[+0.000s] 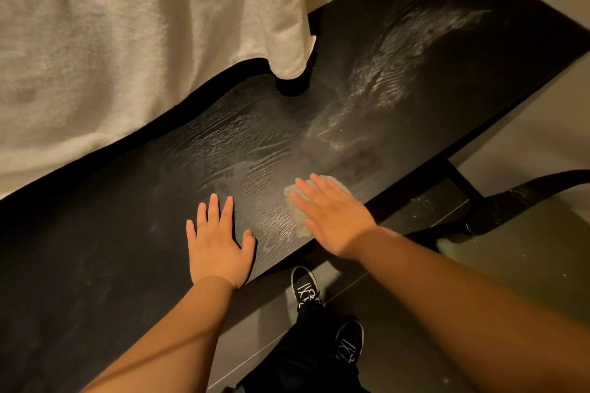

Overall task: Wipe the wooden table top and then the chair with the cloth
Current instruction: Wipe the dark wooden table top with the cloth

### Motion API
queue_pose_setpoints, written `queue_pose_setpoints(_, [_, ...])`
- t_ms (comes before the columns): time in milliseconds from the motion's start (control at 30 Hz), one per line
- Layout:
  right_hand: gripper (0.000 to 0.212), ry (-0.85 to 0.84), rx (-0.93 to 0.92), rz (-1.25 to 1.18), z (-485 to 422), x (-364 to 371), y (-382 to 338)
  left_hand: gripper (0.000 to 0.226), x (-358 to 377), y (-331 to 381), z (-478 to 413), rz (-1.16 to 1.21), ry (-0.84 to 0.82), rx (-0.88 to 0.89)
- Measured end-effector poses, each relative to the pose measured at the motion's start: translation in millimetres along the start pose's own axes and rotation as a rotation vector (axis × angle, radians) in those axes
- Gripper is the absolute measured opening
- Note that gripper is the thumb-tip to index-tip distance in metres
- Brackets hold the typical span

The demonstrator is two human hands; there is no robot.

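Observation:
A dark wooden table top [431, 80] runs diagonally through the view, with pale streaks of wet or dust across its grain. A small grey-green cloth [295, 210] lies near the table's front edge. My right hand [332, 217] presses flat on the cloth with straight fingers and covers most of it. My left hand [217, 239] rests flat on the bare wood a little to the left, fingers spread. A black chair [517, 204] shows partly at the right, below the table edge, speckled with dust.
A cream towel or bed cover [127, 41] hangs over the table's far left side. My feet in black shoes [306, 287] stand on a grey floor [526, 281] under the front edge. A wall corner lies at the top right.

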State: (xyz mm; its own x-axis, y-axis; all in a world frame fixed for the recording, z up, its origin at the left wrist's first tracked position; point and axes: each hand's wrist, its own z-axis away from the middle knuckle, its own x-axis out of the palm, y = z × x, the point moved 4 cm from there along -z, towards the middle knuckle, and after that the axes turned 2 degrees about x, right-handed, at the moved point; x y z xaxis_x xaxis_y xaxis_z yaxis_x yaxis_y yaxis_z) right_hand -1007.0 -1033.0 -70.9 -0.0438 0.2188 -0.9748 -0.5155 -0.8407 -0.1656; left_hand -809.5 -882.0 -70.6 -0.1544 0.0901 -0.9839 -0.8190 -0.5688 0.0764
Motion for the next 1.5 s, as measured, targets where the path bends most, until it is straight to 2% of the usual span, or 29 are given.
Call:
queue_pose_setpoints(67, [0.065,0.042,0.132,0.081,-2.0,-3.8,52.9,0.076,1.6,-1.5,-0.7,-0.005,0.002,0.001])
queue_pose_setpoints(133, [0.068,-0.006,0.36,0.079,1.2,-15.0,113.1,0.075,1.7,-0.2,0.2,-0.002,0.0,0.0])
queue_pose_setpoints(233, [0.065,-0.061,0.509,-0.022,6.2,-21.6,128.4,0.074,-3.1,4.2,1.6,-0.012,-0.005,-0.016])
queue_pose_setpoints(300, [0.065,-0.048,0.443,-0.036,3.4,-18.7,91.3,0.073,-11.3,9.9,-4.4,0.006,0.021,-0.022])
queue_pose_setpoints(400, [0.065,-0.033,0.135,-0.025,-4.1,-5.3,13.4,0.07,-22.6,28.3,-33.3,0.069,0.057,0.039])
queue_pose_setpoints(500, [0.065,-0.086,-0.095,0.031,-14.7,-6.3,3.4,0.068,-23.3,53.1,-75.6,0.09,0.039,0.11])
queue_pose_setpoints(533, [0.066,-0.036,-0.085,0.054,-20.9,-11.5,20.6,0.069,-21.0,60.3,-89.5,0.105,0.025,0.107])
queue_pose_setpoints(600, [0.066,0.048,0.106,0.063,-28.8,-24.0,76.0,0.071,-15.2,69.2,-110.5,0.1,-0.006,0.092])
queue_pose_setpoints(700, [0.061,-0.011,0.374,0.049,-22.9,-28.3,149.7,0.072,-7.9,71.8,-117.5,0.04,-0.01,0.085])
queue_pose_setpoints(800, [0.061,0.055,0.517,0.02,-35.1,-28.2,125.6,0.073,-8.7,70.5,-117.9,0.037,-0.009,0.078])
queue_pose_setpoints(867, [0.054,0.058,0.429,0.031,-46.3,-23.6,75.7,0.074,-10.0,71.4,-118.8,0.029,-0.009,0.075])
queue_pose_setpoints(933, [0.059,0.004,0.214,0.015,-48.1,-17.3,36.0,0.074,-10.4,72.0,-121.3,0.027,-0.011,0.074])
queue_pose_setpoints(1000, [0.063,0.02,0.073,-0.007,-46.6,-18.1,44.3,0.074,-9.0,70.1,-120.3,0.027,-0.009,0.071])
queue_pose_setpoints(1067, [0.065,0.042,0.109,-0.016,-47.2,-17.7,82.1,0.074,-6.9,69.6,-121.4,0.032,-0.005,0.069])
queue_pose_setpoints(1167, [0.063,0.144,0.394,-0.014,-45.2,-28.1,148.2,0.075,-6.2,69.2,-122.9,0.034,0.003,0.072])
queue_pose_setpoints(1233, [0.063,0.133,0.538,-0.045,-46.2,-29.3,147.6,0.075,-4.9,68.8,-123.2,0.029,0.007,0.074])
queue_pose_setpoints(1267, [0.064,0.15,0.541,-0.036,-48.1,-26.0,132.3,0.075,-4.7,68.5,-123.6,0.032,0.004,0.073])
queue_pose_setpoints(1300, [0.065,0.155,0.485,-0.007,-50.7,-23.0,109.0,0.075,-5.1,68.4,-123.7,0.037,0.003,0.072])
queue_pose_setpoints(1400, [0.064,0.107,0.163,0.041,-56.9,-16.6,36.0,0.074,-5.5,69.0,-124.3,0.047,0.018,0.065])
queue_pose_setpoints(1467, [0.06,0.083,0.026,0.028,-64.7,-22.6,31.1,0.074,-5.1,68.0,-124.7,0.045,0.02,0.065])
queue_pose_setpoints(1500, [0.06,0.074,0.022,0.031,-69.6,-23.3,44.1,0.074,-4.7,67.8,-125.0,0.043,0.019,0.069])
